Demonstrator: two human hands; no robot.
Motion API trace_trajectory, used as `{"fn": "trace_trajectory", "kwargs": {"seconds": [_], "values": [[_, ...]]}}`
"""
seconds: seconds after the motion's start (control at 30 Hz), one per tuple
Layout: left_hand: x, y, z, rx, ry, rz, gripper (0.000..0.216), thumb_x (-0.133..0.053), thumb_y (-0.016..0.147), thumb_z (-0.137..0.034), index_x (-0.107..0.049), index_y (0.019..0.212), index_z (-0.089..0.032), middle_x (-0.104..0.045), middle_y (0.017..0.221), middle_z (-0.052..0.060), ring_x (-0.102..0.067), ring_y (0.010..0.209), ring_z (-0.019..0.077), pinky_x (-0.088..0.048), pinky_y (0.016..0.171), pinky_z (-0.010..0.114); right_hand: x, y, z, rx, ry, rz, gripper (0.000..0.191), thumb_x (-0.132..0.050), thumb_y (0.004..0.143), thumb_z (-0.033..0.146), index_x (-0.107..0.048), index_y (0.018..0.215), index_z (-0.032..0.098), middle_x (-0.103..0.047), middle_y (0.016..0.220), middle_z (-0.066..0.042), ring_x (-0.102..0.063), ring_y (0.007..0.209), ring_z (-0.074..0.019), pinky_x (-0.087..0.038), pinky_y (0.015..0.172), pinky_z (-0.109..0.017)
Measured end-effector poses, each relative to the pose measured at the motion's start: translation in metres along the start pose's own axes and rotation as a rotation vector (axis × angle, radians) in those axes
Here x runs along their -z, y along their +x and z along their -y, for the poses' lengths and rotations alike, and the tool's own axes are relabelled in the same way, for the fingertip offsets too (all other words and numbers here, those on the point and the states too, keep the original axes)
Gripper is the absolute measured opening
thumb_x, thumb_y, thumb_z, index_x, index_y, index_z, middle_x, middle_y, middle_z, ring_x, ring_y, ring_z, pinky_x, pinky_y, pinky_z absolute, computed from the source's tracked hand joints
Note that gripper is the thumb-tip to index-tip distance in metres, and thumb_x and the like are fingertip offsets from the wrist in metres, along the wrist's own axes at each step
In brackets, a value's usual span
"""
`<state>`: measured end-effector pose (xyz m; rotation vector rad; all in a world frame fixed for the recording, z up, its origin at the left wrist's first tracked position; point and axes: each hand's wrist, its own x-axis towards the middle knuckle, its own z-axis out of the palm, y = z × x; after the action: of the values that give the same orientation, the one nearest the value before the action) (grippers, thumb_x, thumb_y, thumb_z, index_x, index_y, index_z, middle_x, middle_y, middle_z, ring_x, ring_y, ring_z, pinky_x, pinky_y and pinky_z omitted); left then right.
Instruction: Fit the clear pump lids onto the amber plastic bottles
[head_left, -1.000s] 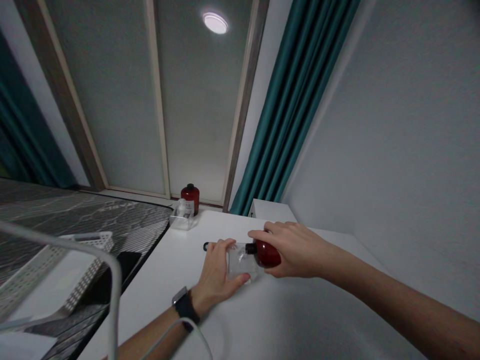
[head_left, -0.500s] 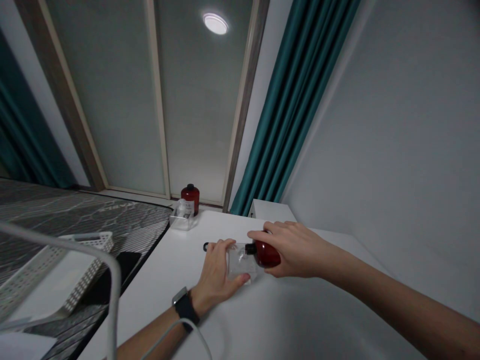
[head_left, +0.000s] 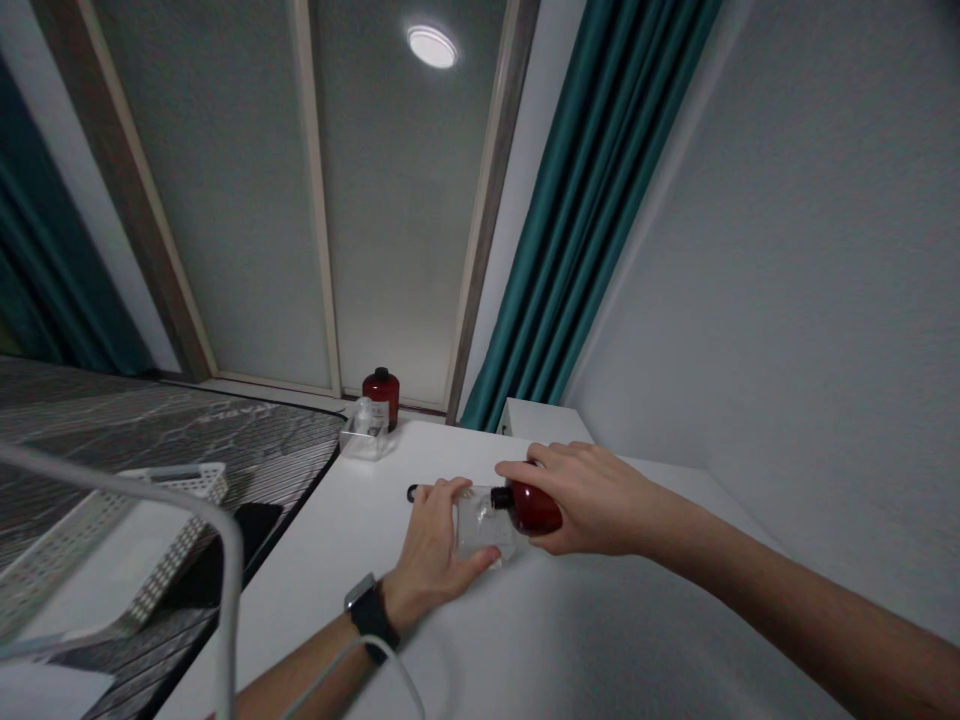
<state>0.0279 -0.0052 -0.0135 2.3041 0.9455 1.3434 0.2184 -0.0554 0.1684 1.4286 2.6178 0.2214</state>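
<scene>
My right hand is closed round a dark red bottle that is tipped on its side, its black neck pointing left. The neck meets a small clear container that my left hand grips on the white table, thumb at its near edge and fingers over its top. A dark watch sits on my left wrist. A small black item lies just beyond my left fingertips.
A second dark red bottle stands at the table's far edge behind a clear box holding a small bottle. A white perforated basket lies at left on a dark patterned surface. A white cable arcs across the near left. Teal curtains hang behind.
</scene>
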Motion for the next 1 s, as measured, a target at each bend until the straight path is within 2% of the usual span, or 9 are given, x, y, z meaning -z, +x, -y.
{"fn": "trace_trajectory", "kwargs": {"seconds": [0.17, 0.37, 0.6, 1.0], "values": [[0.0006, -0.0004, 0.0001, 0.026, -0.017, 0.021, 0.066, -0.065, 0.076, -0.058, -0.048, 0.124, -0.016, -0.060, 0.109, 0.013, -0.055, 0.093, 0.0307, -0.045, 0.083, 0.047, 0.0004, -0.0006, -0.0003, -0.003, 0.003, 0.001, 0.058, -0.068, 0.079, 0.044, -0.052, 0.133, 0.028, -0.066, 0.105, -0.009, -0.067, 0.089, -0.0299, -0.044, 0.070, -0.036], [0.0007, -0.0001, -0.0001, -0.022, -0.010, 0.008, 0.066, -0.063, 0.078, -0.060, -0.047, 0.123, -0.014, -0.060, 0.107, 0.014, -0.054, 0.091, 0.0301, -0.046, 0.081, 0.048, 0.0006, -0.0001, -0.0001, -0.002, 0.003, 0.000, 0.059, -0.069, 0.079, 0.044, -0.051, 0.133, 0.029, -0.065, 0.106, -0.009, -0.067, 0.091, -0.0303, -0.045, 0.071, -0.037], [-0.0003, -0.0006, -0.0005, -0.013, -0.023, 0.022, 0.066, -0.063, 0.078, -0.059, -0.045, 0.124, -0.016, -0.059, 0.108, 0.012, -0.053, 0.091, 0.0299, -0.043, 0.083, 0.048, 0.0033, 0.0010, 0.0005, 0.003, -0.008, 0.001, 0.058, -0.068, 0.080, 0.043, -0.051, 0.133, 0.029, -0.065, 0.106, -0.009, -0.067, 0.090, -0.0305, -0.045, 0.071, -0.038], [-0.0007, -0.0011, -0.0003, -0.001, -0.033, -0.005, 0.066, -0.063, 0.077, -0.058, -0.048, 0.122, -0.013, -0.060, 0.107, 0.014, -0.054, 0.091, 0.0301, -0.047, 0.081, 0.048, 0.0029, 0.0008, 0.0004, 0.005, -0.008, -0.015, 0.057, -0.069, 0.079, 0.044, -0.051, 0.132, 0.030, -0.066, 0.105, -0.008, -0.067, 0.091, -0.0292, -0.045, 0.072, -0.036]]}}
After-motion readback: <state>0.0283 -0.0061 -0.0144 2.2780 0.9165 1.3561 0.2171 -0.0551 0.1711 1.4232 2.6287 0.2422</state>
